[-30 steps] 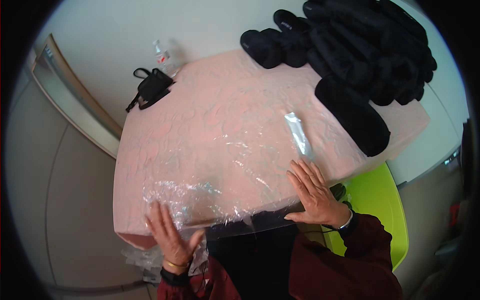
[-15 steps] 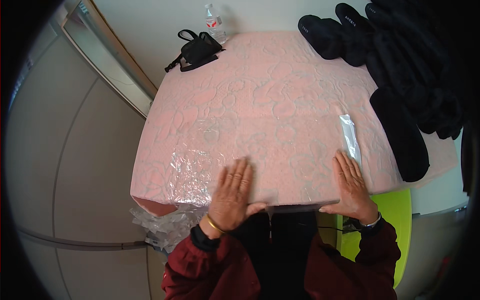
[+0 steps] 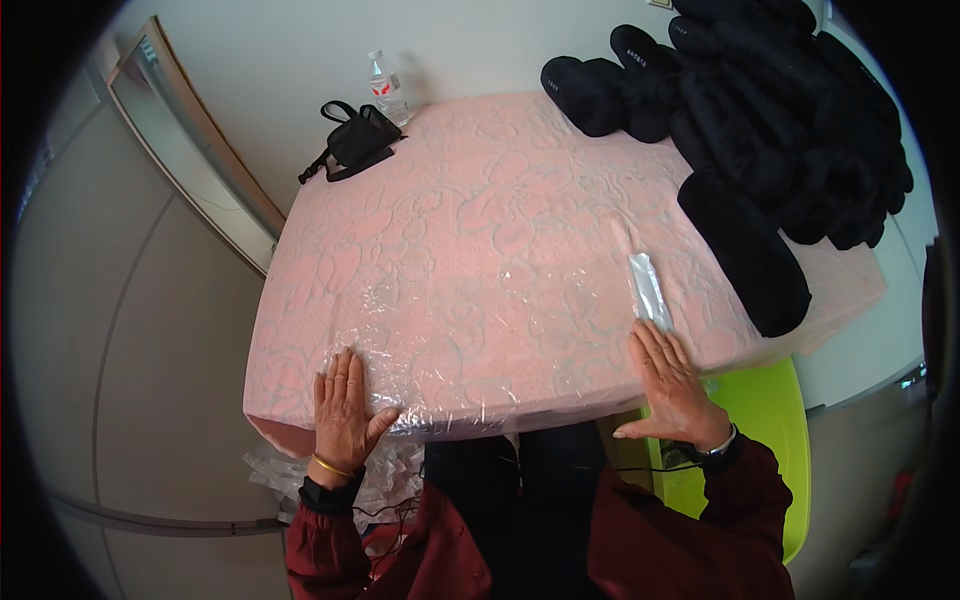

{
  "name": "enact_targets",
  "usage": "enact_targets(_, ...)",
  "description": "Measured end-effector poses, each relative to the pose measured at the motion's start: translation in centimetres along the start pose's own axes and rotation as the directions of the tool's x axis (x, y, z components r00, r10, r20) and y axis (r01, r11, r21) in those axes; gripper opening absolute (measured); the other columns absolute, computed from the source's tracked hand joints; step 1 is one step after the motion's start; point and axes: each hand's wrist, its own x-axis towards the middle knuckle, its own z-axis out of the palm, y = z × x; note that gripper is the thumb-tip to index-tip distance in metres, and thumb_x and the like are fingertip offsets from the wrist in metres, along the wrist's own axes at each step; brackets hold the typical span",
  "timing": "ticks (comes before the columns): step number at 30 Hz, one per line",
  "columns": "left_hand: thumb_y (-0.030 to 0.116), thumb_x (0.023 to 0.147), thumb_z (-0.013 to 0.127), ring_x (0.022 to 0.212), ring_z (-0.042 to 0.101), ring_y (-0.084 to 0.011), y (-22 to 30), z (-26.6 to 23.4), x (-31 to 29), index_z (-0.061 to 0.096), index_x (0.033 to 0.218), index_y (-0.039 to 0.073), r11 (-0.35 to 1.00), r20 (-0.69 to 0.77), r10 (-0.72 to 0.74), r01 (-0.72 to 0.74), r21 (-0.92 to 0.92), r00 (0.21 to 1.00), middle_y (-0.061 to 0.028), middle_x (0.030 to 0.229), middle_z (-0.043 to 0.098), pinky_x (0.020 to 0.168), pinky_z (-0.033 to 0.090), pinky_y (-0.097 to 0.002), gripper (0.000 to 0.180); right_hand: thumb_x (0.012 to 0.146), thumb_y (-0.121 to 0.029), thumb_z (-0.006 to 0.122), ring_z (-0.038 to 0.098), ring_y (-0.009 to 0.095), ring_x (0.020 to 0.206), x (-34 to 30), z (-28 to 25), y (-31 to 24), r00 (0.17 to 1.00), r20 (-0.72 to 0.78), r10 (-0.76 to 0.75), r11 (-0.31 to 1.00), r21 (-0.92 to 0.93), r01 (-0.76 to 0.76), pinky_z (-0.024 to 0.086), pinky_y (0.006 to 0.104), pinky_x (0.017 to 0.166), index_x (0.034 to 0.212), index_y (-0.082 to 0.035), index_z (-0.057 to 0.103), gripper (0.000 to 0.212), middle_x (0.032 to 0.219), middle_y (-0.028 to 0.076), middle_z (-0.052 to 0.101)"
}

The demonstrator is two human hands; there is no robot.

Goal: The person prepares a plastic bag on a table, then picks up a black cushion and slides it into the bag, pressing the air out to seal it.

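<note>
A clear plastic bag (image 3: 480, 330) lies spread flat along the near edge of the table, over a pink flower-patterned cloth (image 3: 400, 225). My left hand (image 3: 345, 415) rests flat on the left part of the plastic, fingers stretched forward and thumb out to the right. At the right end, my right hand (image 3: 672, 385) lies flat with fingers apart, its fingertips against the lower end of a silvery-white strip (image 3: 648, 288). Neither hand holds anything.
A heap of black padded pieces (image 3: 790, 130) covers the back right, one long black piece (image 3: 745, 255) nearest me. At the back left are a black strapped pouch (image 3: 360, 138) and a plastic bottle (image 3: 387, 85). Crumpled clear plastic (image 3: 385, 480) and a lime-green bin (image 3: 780, 440) sit below the near edge.
My left hand has slid left across the plastic, which now looks spread wider and smoother in the middle. My right hand stays by the silvery strip. The whole view has shifted slightly.
</note>
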Motion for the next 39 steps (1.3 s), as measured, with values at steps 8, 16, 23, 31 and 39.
enact_targets(8,0.069,0.091,0.05,0.148,0.03,-0.0409,3.1,-1.2,-0.5,0.033,0.151,-0.007,0.997,-0.123,-0.024,0.032,0.065,0.992,-0.0257,0.159,0.03,0.119,0.019,-0.0592,0.098,0.078,-0.067,0.072,0.02,0.041,0.151,0.5,-0.7,-0.3,0.991,-0.133,-0.024,0.999,0.032,0.028,0.017,0.0535,0.123,0.15,0.011,0.028,0.114,0.16,0.026,0.026)
enact_targets(16,0.061,0.091,0.057,0.147,0.031,-0.0416,17.3,1.7,5.6,0.034,0.15,-0.007,0.898,-0.145,0.336,-0.363,-0.248,0.931,-0.0263,0.16,0.029,0.119,0.021,-0.0593,0.093,0.083,-0.072,0.062,0.019,0.041,0.152,6.4,1.6,-4.5,0.979,-0.129,-0.16,0.986,0.03,0.165,0.016,0.0531,0.123,0.15,0.012,0.028,0.113,0.161,0.027,0.024)
enact_targets(23,0.067,0.092,0.05,0.147,0.032,-0.0414,9.1,1.3,4.8,0.033,0.15,-0.008,0.944,0.016,0.304,-0.299,-0.137,0.953,-0.0269,0.158,0.033,0.12,0.021,-0.0566,0.097,0.088,-0.073,0.053,0.014,0.038,0.154,5.0,1.4,1.8,0.996,-0.039,-0.076,0.997,0.024,0.077,0.012,0.0491,0.125,0.153,0.011,0.023,0.11,0.162,0.027,0.019)
enact_targets(31,0.069,0.095,0.041,0.149,0.027,-0.0428,-2.8,-0.7,2.4,0.03,0.152,-0.008,0.999,0.106,0.03,-0.026,-0.035,0.994,-0.0277,0.159,0.029,0.12,0.02,-0.0548,0.097,0.094,-0.07,0.046,0.012,0.037,0.154,5.0,0.9,3.6,0.999,-0.034,-0.03,1.0,-0.003,0.03,0.009,0.0465,0.125,0.154,0.01,0.021,0.103,0.163,0.027,0.018)
enact_targets(39,0.058,0.098,0.049,0.15,0.024,-0.0403,-4.0,-5.0,2.4,0.031,0.151,-0.008,0.954,0.218,-0.236,0.183,0.238,0.947,-0.0254,0.16,0.029,0.121,0.018,-0.0543,0.087,0.094,-0.07,0.045,0.011,0.04,0.154,5.3,0.5,3.9,0.999,-0.032,-0.036,0.999,-0.002,0.036,0.008,0.0501,0.125,0.153,0.012,0.022,0.103,0.162,0.029,0.017)
